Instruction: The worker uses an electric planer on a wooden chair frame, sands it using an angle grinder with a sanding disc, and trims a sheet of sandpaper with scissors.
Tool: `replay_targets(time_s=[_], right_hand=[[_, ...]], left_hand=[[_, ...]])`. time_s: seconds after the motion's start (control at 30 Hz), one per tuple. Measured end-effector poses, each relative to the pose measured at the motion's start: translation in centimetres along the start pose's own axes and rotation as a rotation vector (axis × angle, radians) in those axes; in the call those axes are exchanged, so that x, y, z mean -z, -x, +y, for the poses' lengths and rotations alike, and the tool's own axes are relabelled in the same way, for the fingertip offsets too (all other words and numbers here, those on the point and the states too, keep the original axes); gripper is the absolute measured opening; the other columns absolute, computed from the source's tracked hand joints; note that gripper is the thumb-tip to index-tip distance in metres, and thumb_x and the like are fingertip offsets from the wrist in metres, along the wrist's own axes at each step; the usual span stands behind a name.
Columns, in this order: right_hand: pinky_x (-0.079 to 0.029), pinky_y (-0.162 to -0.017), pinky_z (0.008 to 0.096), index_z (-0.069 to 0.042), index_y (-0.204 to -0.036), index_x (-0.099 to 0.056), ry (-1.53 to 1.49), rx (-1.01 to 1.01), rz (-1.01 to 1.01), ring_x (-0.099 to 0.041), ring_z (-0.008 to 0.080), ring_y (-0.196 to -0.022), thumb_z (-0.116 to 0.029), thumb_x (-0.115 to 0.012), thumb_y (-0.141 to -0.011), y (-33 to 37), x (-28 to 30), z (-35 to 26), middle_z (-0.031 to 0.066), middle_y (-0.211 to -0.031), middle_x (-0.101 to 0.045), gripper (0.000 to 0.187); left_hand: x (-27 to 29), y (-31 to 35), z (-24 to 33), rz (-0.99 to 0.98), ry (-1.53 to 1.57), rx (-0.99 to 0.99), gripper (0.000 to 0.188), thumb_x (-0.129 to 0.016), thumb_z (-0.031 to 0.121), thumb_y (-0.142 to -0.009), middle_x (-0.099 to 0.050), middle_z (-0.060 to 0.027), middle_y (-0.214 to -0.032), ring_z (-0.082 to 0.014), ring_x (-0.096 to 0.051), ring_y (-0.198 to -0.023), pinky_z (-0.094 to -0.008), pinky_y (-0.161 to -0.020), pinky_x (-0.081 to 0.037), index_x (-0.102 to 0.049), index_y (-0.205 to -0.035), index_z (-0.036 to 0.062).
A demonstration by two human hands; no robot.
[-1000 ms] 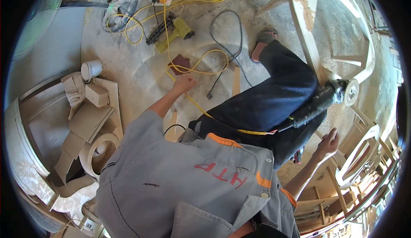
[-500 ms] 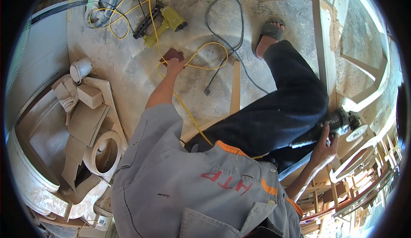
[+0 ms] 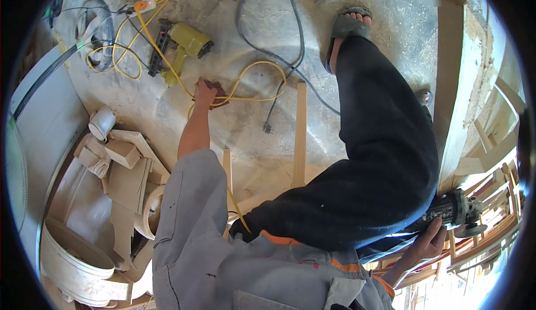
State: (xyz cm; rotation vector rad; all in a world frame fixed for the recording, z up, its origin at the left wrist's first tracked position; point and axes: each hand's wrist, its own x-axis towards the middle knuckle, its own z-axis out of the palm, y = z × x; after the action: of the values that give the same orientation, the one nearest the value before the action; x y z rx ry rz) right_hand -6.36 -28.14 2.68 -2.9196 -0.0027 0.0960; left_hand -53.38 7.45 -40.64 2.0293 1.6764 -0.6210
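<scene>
- The left hand (image 3: 204, 93) is stretched out to the dusty floor (image 3: 357, 137), fingers bent over a small dark reddish pad (image 3: 219, 94) — it looks like a sanding block, though I cannot tell how firmly it is gripped.
- That pad lies on the floor right against a loop of yellow cable (image 3: 254, 81), just below a yellow-green nail gun (image 3: 181, 47).
- The right hand (image 3: 425, 244) is wrapped closed around the body of an angle grinder (image 3: 452, 212) — down near the lower right, beside the person's dark trouser leg (image 3: 368, 170).
- The grinder's disc end sits close to a pale wooden frame (image 3: 452, 87) that runs up the right side.
- A grey cable (image 3: 268, 47) curls across the floor, its plug lying loose (not in any socket) beside a wooden slat (image 3: 300, 134).
- Wood offcuts (image 3: 125, 167) and a white bucket (image 3: 75, 265) are piled at the left.
</scene>
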Motion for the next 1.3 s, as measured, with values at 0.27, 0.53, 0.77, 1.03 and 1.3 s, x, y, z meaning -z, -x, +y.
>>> replay_targets(time_s=[0.27, 0.53, 0.77, 1.03, 1.3], right_hand=[[-0.043, -0.060, 0.0270, 0.005, -0.083, -0.064, -0.045, 0.036, -0.039, -0.051, 0.0128, -0.068, -0.037, -0.061, -0.095, -0.1, -0.1, -0.9, 0.0080, -0.075, -0.063, 0.043], [-0.044, -0.053, 0.0285, 0.006, -0.084, -0.068, 0.045, 0.096, -0.137, -0.056, 0.0143, -0.058, -0.041, -0.068, -0.088, -0.9, 1.0, -2.1, 0.0116, -0.067, -0.064, 0.047], [-0.050, -0.074, 0.0462, 0.002, -0.087, -0.072, 0.144, 0.105, -0.147, -0.067, 0.0386, -0.078, -0.063, -0.066, -0.076, -1.0, 2.8, -2.9, 0.0247, -0.079, -0.067, 0.066], [-0.052, -0.083, 0.0456, -0.002, -0.102, -0.070, 0.125, 0.123, -0.135, -0.067, 0.0373, -0.094, -0.067, -0.064, -0.073, -0.9, 3.6, -1.6, 0.0220, -0.098, -0.069, 0.071], [-0.052, -0.083, 0.0429, -0.002, -0.093, -0.072, -0.148, 0.128, -0.132, -0.067, 0.0345, -0.094, -0.045, -0.064, -0.079, -0.5, 4.0, -0.6, 0.0199, -0.095, -0.070, 0.045]], left_hand=[[5.0, 4.2, 3.8, -0.039, -0.122, 0.063, 0.020, -0.064, 0.014, -0.082, -0.056, -0.0122, -0.107, -0.0336, -0.062, -0.098, -0.0443, -0.082, -0.052, -0.064, -0.101, 0.0077], [8.3, 8.4, 3.5, 0.247, 0.508, -0.063, 0.012, -0.068, 0.015, -0.085, -0.067, -0.0088, -0.099, -0.0280, -0.065, -0.083, -0.0365, -0.073, -0.052, -0.067, -0.094, 0.0083], [15.0, 12.2, 8.3, -0.523, 2.128, 0.135, 0.026, -0.054, 0.014, -0.094, -0.063, -0.0047, -0.084, -0.0152, -0.059, -0.066, -0.0340, -0.075, -0.055, -0.059, -0.116, -0.0004], [22.7, 22.0, 19.9, -1.038, 2.242, -0.324, 0.045, -0.053, 0.017, -0.095, -0.052, -0.0005, -0.077, -0.0071, -0.047, -0.055, -0.0252, -0.072, -0.047, -0.046, -0.133, -0.0049], [27.2, 30.1, 28.2, -1.251, 1.994, -0.588, 0.045, -0.046, 0.015, -0.100, -0.050, -0.0028, -0.084, -0.0063, -0.050, -0.057, -0.0267, -0.077, -0.048, -0.036, -0.140, -0.0053]])
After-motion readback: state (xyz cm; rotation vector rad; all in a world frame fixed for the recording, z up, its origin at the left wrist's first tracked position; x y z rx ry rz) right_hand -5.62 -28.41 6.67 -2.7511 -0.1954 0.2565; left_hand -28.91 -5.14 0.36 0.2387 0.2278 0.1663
